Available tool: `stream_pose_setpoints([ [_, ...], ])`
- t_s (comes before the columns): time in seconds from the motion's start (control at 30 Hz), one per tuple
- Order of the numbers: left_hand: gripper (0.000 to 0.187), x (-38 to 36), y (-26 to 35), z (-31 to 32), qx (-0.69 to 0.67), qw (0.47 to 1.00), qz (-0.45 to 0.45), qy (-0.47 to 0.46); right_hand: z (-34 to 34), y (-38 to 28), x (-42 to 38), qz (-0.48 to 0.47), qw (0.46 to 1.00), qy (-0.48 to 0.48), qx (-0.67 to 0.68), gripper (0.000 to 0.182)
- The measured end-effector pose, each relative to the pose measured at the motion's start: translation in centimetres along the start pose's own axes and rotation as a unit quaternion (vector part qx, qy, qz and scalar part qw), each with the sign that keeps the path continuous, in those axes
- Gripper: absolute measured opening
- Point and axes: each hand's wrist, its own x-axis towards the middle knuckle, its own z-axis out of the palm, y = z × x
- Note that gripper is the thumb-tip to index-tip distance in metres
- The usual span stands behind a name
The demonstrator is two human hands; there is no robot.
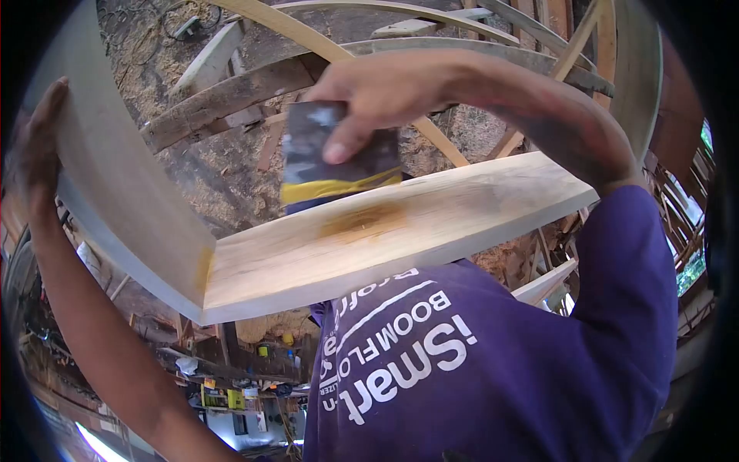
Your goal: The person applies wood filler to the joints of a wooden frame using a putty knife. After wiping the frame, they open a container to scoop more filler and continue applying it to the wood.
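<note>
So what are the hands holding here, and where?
The right hand pinches a dark sanding sheet at its top edge, against the board. The left hand braces the upright board at its outer edge.

We note sawdust-covered ground (208, 177), weathered timber beams (223, 100), curved wooden ribs (308, 35), and cluttered shelves (231, 385).

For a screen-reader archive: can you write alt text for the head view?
A right hand presses a dark sheet of sandpaper against a pale wooden board with an orange-brown stain, while the left hand steadies an adjoining board. Below is a purple printed shirt.
</note>
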Motion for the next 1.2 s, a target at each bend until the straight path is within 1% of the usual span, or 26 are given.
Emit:
stream_pose_setpoints([
  [0.03, 0.037, 0.2, 1.5, -0.3, -0.098, 0.988, -0.12, -0.003, 0.0, 0.8, -1.3, 0.0, 1.0, 0.003, -0.004, 0.037],
  [0.07, 0.037, 0.5, 2.8, -0.7, -0.193, 0.952, -0.237, -0.006, 0.1, 2.1, -2.7, 0.026, 0.994, 0.018, -0.107, 0.034],
  [0.1, 0.037, 0.9, 3.9, -1.5, -0.191, 0.952, -0.24, -0.002, 0.1, 2.9, -4.1, 0.051, 0.976, 0.03, -0.208, 0.032],
  [0.17, 0.047, 1.8, 5.1, -2.7, -0.213, 0.911, -0.345, -0.072, 1.6, 2.2, -7.1, 0.104, 0.961, 0.064, -0.25, 0.026],
  [0.2, 0.047, 1.6, 4.0, -2.0, -0.21, 0.911, -0.349, -0.07, 2.3, 2.2, -7.9, 0.101, 0.96, 0.061, -0.254, 0.026],
  [0.27, 0.05, 1.4, 1.7, 0.0, -0.295, 0.895, -0.331, -0.053, 3.3, 2.5, -9.1, 0.093, 0.944, 0.143, -0.282, 0.022],
  [0.3, 0.05, 1.5, 2.2, -0.2, -0.295, 0.896, -0.327, -0.05, 3.7, 2.8, -9.0, 0.092, 0.943, 0.148, -0.282, 0.022],
  [0.37, 0.053, 2.1, 3.6, -0.5, -0.187, 0.951, -0.228, 0.093, 4.6, 3.5, -8.1, 0.027, 0.924, 0.145, -0.354, 0.024],
  [0.43, 0.053, 2.0, 2.7, 0.3, -0.211, 0.949, -0.211, 0.105, 6.1, 3.1, -7.5, 0.062, 0.906, 0.154, -0.388, 0.023],
  [0.47, 0.053, 1.5, 2.0, 0.8, -0.231, 0.945, -0.202, 0.114, 6.5, 3.4, -7.3, 0.064, 0.894, 0.125, -0.426, 0.022],
  [0.53, 0.053, 1.7, 3.3, -0.5, -0.203, 0.948, -0.231, 0.076, 7.2, 3.7, -7.0, 0.078, 0.877, 0.087, -0.466, 0.027],
  [0.6, 0.052, 1.5, 2.9, -0.5, -0.175, 0.948, -0.262, 0.038, 7.7, 4.9, -6.9, 0.072, 0.873, 0.101, -0.472, 0.029],
  [0.67, 0.054, 1.3, 0.9, 0.8, -0.292, 0.926, -0.24, 0.003, 8.3, 5.7, -6.9, 0.065, 0.866, 0.115, -0.481, 0.03],
  [0.77, 0.051, 1.2, 2.7, 0.1, -0.228, 0.949, -0.216, 0.04, 9.6, 6.0, -7.3, 0.06, 0.865, 0.151, -0.474, 0.025],
  [0.8, 0.051, 1.3, 2.6, 0.1, -0.229, 0.948, -0.216, 0.043, 9.9, 6.2, -7.4, 0.065, 0.862, 0.142, -0.482, 0.031],
  [0.83, 0.048, 1.6, 2.5, 0.2, -0.288, 0.92, -0.264, 0.013, 10.0, 6.2, -7.6, 0.069, 0.858, 0.133, -0.491, 0.038],
  [0.87, 0.046, 1.9, 2.4, 0.1, -0.346, 0.886, -0.308, -0.017, 9.5, 5.9, -7.9, 0.07, 0.857, 0.136, -0.493, 0.038],
  [0.9, 0.046, 2.0, 3.4, -0.3, -0.346, 0.886, -0.307, -0.014, 8.5, 5.5, -8.1, 0.082, 0.879, 0.124, -0.453, 0.032],
  [0.93, 0.046, 2.0, 5.1, -0.9, -0.343, 0.898, -0.27, 0.048, 7.4, 5.1, -8.2, 0.093, 0.899, 0.113, -0.412, 0.027],
  [0.97, 0.046, 2.1, 5.9, -1.2, -0.337, 0.906, -0.233, 0.107, 6.3, 4.8, -8.5, 0.092, 0.898, 0.115, -0.414, 0.027],
  [1.0, 0.046, 2.1, 5.5, -1.1, -0.338, 0.906, -0.233, 0.107, 5.3, 4.5, -8.8, 0.107, 0.901, 0.144, -0.395, 0.026],
  [1.07, 0.048, 1.9, 4.4, -0.2, -0.232, 0.936, -0.249, 0.089, 3.9, 4.0, -9.3, 0.127, 0.904, 0.164, -0.374, 0.025],
  [1.1, 0.048, 1.9, 4.3, -0.1, -0.236, 0.935, -0.251, 0.085, 3.4, 3.6, -9.6, 0.202, 0.894, 0.138, -0.375, 0.026],
  [1.13, 0.045, 1.9, 4.1, -0.1, -0.229, 0.936, -0.263, 0.043, 3.0, 3.4, -9.9, 0.275, 0.878, 0.111, -0.376, 0.027],
  [1.17, 0.042, 1.7, 3.9, -0.2, -0.221, 0.935, -0.278, 0.003, 2.8, 4.1, -10.4, 0.288, 0.875, 0.066, -0.383, 0.031],
  [1.2, 0.042, 1.5, 1.7, 1.4, -0.222, 0.933, -0.283, 0.0, 2.8, 3.8, -10.2, 0.283, 0.873, 0.053, -0.395, 0.031],
])
